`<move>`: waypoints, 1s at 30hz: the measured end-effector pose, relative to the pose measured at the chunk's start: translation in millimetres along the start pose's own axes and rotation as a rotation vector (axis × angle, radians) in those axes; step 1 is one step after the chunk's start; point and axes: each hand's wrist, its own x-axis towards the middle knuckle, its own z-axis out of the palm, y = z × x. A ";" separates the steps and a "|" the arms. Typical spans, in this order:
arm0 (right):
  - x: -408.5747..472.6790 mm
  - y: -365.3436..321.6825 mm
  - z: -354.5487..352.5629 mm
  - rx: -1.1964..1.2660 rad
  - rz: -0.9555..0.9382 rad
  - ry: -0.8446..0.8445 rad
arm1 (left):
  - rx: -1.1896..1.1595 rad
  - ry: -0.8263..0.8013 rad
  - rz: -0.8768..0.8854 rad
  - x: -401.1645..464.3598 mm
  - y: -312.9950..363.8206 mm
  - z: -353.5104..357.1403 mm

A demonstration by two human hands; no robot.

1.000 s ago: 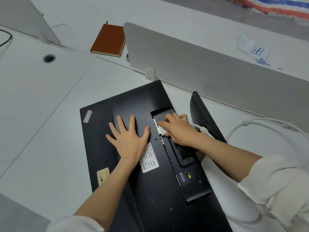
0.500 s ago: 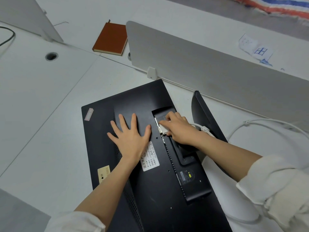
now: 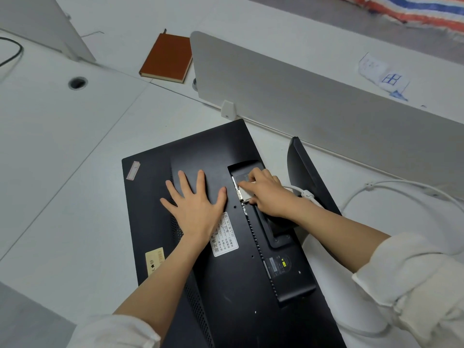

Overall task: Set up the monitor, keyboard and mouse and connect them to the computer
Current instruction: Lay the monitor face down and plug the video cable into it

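Observation:
A black monitor [image 3: 226, 285] lies face down on the white desk [image 3: 62, 172], its back and labels facing up. My left hand [image 3: 194, 204] presses flat on the back panel with fingers spread. My right hand [image 3: 266, 192] pinches a white cable connector [image 3: 243, 192] at the port recess in the monitor's back. The white cable [image 3: 376, 188] runs off to the right across the desk. The monitor's black stand base [image 3: 308, 177] sticks up behind my right wrist. No keyboard, mouse or computer is in view.
A grey divider panel [image 3: 326, 109] stands just behind the monitor, and another [image 3: 42, 23] at the far left. A brown notebook [image 3: 167, 57] lies beyond it. A cable hole [image 3: 77, 82] sits at left, a dark cable [image 3: 12, 55] at the far left edge, papers [image 3: 384, 74] far right.
Both hands stay in place on the monitor; my right-hand fingers shift slightly on the connector. The view has drifted a little.

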 end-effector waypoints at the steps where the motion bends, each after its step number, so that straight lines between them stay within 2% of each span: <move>1: 0.6 -0.4 -0.8 -0.009 -0.003 -0.006 | 0.001 0.003 -0.001 0.0 -0.2 0.1; 6: -3.2 0.0 1.2 -0.048 -0.026 0.029 | -0.008 -0.001 -0.003 0.0 -0.5 0.0; 12: -5.3 2.1 -3.4 -0.223 -0.027 0.085 | -0.005 -0.008 0.003 -0.3 -0.8 -1.5; 14: -4.5 -0.4 -10.8 -0.133 0.020 0.149 | -0.006 -0.009 0.003 -0.2 -1.4 -1.5; 17: 0.2 -8.9 -23.9 0.142 0.141 0.281 | -0.002 -0.011 0.006 0.0 -2.1 -1.2; 19: 6.4 -11.6 -30.4 0.220 0.222 0.231 | -0.004 -0.015 0.009 -0.1 -2.3 -1.4; 22: 11.6 -10.3 -30.6 0.133 0.296 -0.038 | -0.005 -0.014 0.010 -0.6 -2.8 -2.3; 24: 13.9 -6.2 -26.3 0.084 0.308 -0.104 | -0.001 -0.013 0.014 -0.9 -3.1 -2.5; 28: 13.8 -3.9 -21.0 -0.075 0.188 0.043 | -0.004 -0.009 0.014 0.0 -2.2 -1.7; 30: 11.0 -4.7 -12.9 -0.144 0.065 0.209 | 0.002 -0.008 0.016 0.1 -2.4 -1.3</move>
